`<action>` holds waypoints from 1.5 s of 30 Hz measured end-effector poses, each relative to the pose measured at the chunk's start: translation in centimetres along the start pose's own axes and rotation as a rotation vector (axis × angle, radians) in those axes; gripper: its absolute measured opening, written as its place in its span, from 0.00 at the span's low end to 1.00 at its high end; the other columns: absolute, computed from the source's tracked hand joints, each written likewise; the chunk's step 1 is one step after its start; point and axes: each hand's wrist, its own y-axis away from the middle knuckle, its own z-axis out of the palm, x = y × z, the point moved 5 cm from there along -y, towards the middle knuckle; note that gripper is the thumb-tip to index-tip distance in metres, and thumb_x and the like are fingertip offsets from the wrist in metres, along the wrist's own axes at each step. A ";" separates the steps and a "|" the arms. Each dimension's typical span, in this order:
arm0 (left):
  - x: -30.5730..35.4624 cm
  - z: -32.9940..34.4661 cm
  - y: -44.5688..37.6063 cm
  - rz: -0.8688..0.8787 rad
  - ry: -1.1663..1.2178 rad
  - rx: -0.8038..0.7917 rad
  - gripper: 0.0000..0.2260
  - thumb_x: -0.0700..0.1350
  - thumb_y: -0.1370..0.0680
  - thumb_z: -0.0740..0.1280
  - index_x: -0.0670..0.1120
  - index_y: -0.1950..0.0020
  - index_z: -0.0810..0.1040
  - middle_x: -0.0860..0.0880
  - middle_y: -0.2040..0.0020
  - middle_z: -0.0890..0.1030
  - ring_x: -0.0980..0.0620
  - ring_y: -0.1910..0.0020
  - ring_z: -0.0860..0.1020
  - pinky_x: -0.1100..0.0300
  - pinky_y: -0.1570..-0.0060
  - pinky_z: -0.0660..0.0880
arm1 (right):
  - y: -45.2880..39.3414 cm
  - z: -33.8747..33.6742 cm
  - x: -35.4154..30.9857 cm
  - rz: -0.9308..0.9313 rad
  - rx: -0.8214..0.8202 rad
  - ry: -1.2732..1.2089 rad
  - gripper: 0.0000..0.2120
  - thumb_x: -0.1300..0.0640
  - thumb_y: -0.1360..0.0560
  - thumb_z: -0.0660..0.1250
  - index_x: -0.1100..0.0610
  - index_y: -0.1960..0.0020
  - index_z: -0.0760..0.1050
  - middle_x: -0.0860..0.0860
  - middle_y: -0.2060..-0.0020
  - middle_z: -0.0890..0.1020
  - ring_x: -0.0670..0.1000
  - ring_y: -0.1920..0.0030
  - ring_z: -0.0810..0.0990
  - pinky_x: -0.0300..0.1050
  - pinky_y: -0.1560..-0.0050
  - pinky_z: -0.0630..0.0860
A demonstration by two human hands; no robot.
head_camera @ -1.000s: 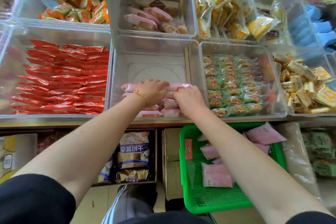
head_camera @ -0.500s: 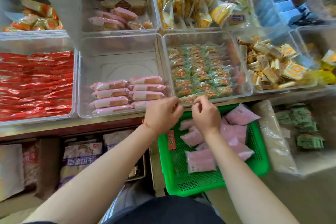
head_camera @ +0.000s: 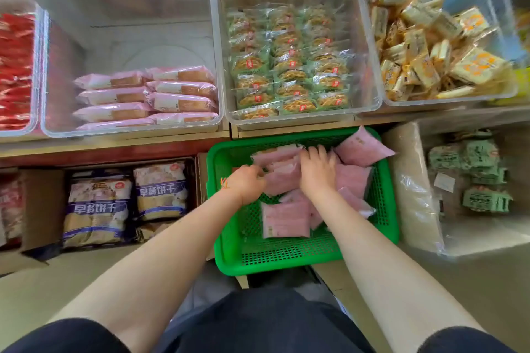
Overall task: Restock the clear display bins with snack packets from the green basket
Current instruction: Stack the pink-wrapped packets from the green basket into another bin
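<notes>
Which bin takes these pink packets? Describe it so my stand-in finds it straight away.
Start at the green basket on the floor, where both hands are among pink packets. On the shelf just above and left sits a clear bin. Only it holds two neat columns of pink packets, its back half bare.

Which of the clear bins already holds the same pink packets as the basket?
The bin left of the green-wrapped snacks; its pink packets are stacked at the front.

Pink packets (head_camera: pixel 286 221) (green perforated basket (head_camera: pixel 286 255))
</notes>
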 end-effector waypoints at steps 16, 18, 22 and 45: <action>-1.9 9.7 0.4 -0.649 1.355 -0.074 0.04 0.38 0.18 0.61 0.39 0.46 0.73 0.42 0.56 0.81 0.47 0.64 0.81 0.54 0.67 0.79 | 1.3 2.7 3.5 0.037 -0.100 -0.620 0.09 0.56 0.23 0.68 0.56 0.44 0.75 0.58 0.45 0.72 0.58 0.49 0.76 0.46 0.52 0.74; -1.0 10.4 0.8 -0.629 1.387 -0.141 0.05 0.37 0.17 0.60 0.39 0.47 0.75 0.44 0.63 0.83 0.50 0.72 0.82 0.63 0.74 0.76 | 2.1 3.4 3.6 0.080 -0.134 -0.729 0.08 0.57 0.22 0.67 0.56 0.43 0.75 0.56 0.48 0.72 0.56 0.52 0.75 0.43 0.55 0.69; -1.0 10.6 1.0 -0.623 1.399 -0.138 0.07 0.38 0.19 0.65 0.39 0.42 0.76 0.42 0.54 0.81 0.51 0.68 0.80 0.66 0.76 0.75 | 3.0 4.6 3.8 0.223 -0.291 -1.028 0.06 0.56 0.20 0.65 0.55 0.44 0.73 0.51 0.48 0.80 0.51 0.48 0.78 0.44 0.52 0.75; -5.0 0.7 5.2 -0.131 1.663 -0.129 0.13 0.51 0.29 0.66 0.44 0.52 0.82 0.45 0.57 0.81 0.45 0.58 0.80 0.50 0.50 0.74 | 1.1 8.2 -3.0 1.193 -0.512 -1.881 0.16 0.62 0.20 0.65 0.61 0.33 0.70 0.62 0.34 0.74 0.64 0.31 0.70 0.52 0.40 0.77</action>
